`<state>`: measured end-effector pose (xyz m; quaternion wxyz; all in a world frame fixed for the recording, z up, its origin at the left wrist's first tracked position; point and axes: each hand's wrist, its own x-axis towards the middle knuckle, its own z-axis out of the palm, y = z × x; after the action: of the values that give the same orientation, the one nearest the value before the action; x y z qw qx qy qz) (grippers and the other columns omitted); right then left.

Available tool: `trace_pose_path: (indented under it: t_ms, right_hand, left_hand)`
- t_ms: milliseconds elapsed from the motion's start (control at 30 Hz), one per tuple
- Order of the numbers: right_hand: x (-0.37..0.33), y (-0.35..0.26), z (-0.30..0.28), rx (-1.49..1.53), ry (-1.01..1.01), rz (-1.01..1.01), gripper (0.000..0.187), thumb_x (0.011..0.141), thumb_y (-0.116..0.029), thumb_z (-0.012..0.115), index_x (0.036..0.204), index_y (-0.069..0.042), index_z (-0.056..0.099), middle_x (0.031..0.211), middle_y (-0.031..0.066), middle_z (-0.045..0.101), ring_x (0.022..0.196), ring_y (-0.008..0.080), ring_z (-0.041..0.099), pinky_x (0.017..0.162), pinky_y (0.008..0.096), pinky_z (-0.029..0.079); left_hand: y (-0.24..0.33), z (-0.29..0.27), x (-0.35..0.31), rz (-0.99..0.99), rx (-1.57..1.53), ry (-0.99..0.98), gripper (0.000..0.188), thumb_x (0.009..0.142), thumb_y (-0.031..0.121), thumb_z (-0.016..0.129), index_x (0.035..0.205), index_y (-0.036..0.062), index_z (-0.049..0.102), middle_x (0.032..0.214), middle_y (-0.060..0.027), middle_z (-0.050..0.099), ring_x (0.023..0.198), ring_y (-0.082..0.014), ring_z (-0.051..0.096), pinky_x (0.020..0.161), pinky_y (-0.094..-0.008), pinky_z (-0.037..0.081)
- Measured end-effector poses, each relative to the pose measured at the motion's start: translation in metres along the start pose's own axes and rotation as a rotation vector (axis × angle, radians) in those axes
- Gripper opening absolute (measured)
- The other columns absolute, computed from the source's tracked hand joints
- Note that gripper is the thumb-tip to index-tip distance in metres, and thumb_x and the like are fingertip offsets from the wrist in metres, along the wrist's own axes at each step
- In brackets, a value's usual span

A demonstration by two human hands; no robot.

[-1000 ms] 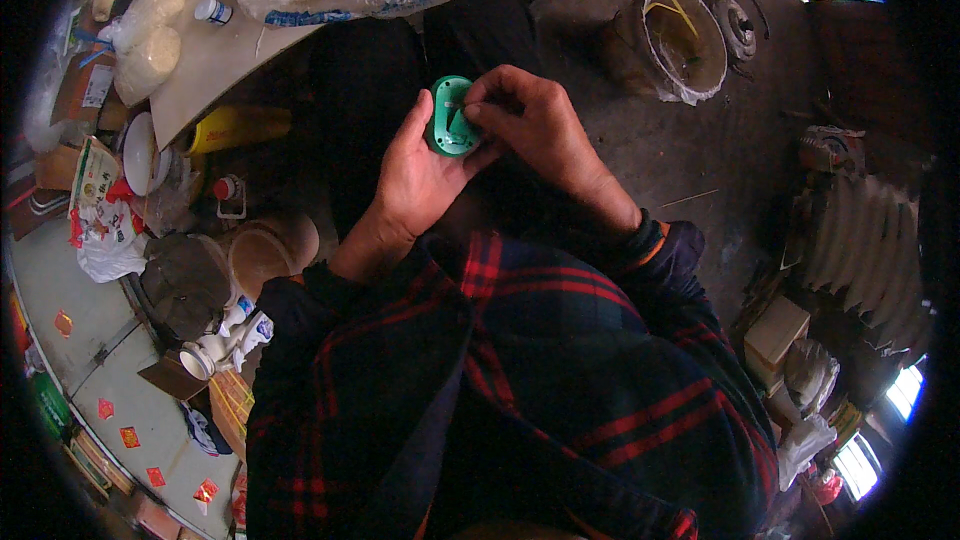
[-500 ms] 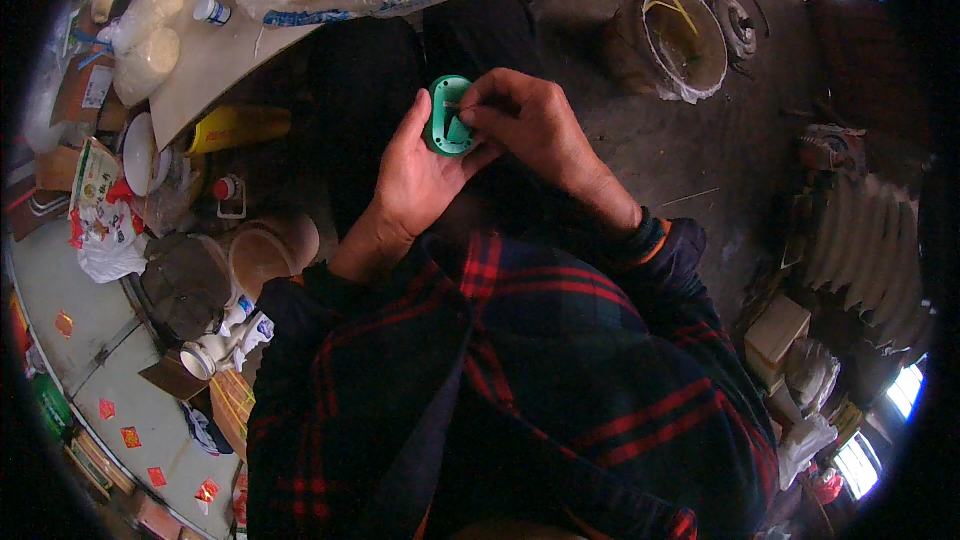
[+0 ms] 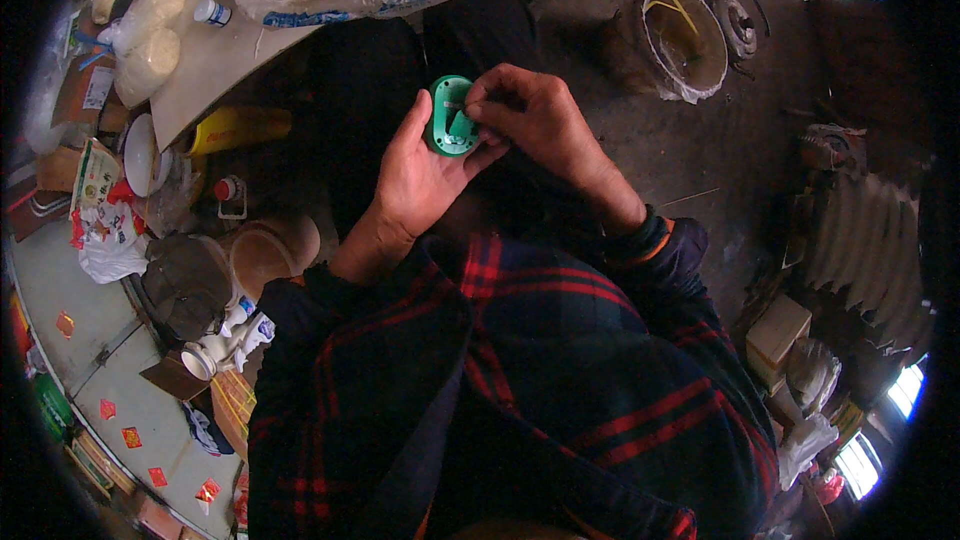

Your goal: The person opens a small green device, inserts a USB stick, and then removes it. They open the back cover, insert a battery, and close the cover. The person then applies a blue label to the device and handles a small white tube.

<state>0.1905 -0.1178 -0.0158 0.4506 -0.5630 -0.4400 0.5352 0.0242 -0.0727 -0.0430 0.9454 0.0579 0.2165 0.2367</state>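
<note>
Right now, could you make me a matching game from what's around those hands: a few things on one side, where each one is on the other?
Things:
1. green oval part
2. lined bucket
3. yellow container
4. small white-capped bottle

Places:
A. on the table top
B. on the floor to the right
C. under the table edge, left of the hands
D. in the left hand, right hand working on it

Pairs: 1-D, 2-B, 3-C, 4-A

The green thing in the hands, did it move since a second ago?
No. The green oval piece sits in the same spot below the table edge, cupped in the left hand while the right hand pinches at it.
</note>
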Motion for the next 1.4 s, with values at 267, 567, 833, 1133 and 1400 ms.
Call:
trace_pose_path:
  t_ms: [267,567,833,1133,1400]
  right_hand:
    - [-0.002,0.002,0.009,-0.075,0.077,-0.073,0.010,0.085,-0.007,0.064,0.092,0.000,0.063,0.077,0.0088,0.066,0.069,0.0129,0.064,0.059,0.0287,0.054]
    - [0.000,-0.003,0.001,-0.125,0.049,-0.049,0.012,0.085,-0.007,0.064,0.094,0.000,0.063,0.079,0.0103,0.066,0.073,0.0138,0.065,0.063,0.0295,0.053]
    - [0.003,0.004,0.006,-0.382,0.136,-0.310,0.012,0.079,-0.007,0.066,0.090,-0.003,0.064,0.085,0.0139,0.062,0.077,0.0285,0.065,0.067,0.0342,0.052]
    - [0.000,0.002,0.002,-0.243,0.107,-0.162,0.011,0.082,-0.007,0.065,0.090,-0.001,0.063,0.085,0.0138,0.065,0.077,0.0222,0.067,0.065,0.0319,0.053]
    - [0.006,-0.006,-0.017,-0.049,-0.007,0.044,0.012,0.088,-0.010,0.061,0.096,-0.001,0.061,0.081,0.0082,0.064,0.074,0.0126,0.062,0.065,0.0288,0.052]
  left_hand:
    - [0.000,0.004,-0.002,0.009,0.047,0.084,0.044,0.099,0.045,0.036,0.121,0.0108,0.053,0.118,-0.0081,0.057,0.112,-0.0233,0.053,0.101,-0.0452,0.041]
    - [-0.002,0.000,-0.001,0.004,0.000,0.011,0.044,0.099,0.044,0.035,0.124,0.0107,0.050,0.123,-0.0093,0.055,0.118,-0.0255,0.050,0.104,-0.0476,0.038]
    - [-0.003,0.003,-0.002,0.006,0.038,0.098,0.044,0.099,0.045,0.035,0.126,0.0128,0.050,0.127,-0.0075,0.054,0.120,-0.0250,0.049,0.104,-0.0473,0.036]
    - [-0.001,0.003,-0.001,0.016,0.035,0.080,0.045,0.099,0.045,0.036,0.126,0.0116,0.050,0.127,-0.0084,0.054,0.121,-0.0251,0.049,0.104,-0.0478,0.036]
    - [0.001,0.005,0.000,-0.018,-0.030,0.020,0.049,0.099,0.044,0.035,0.126,0.0058,0.048,0.123,-0.0133,0.056,0.115,-0.0296,0.053,0.103,-0.0494,0.039]
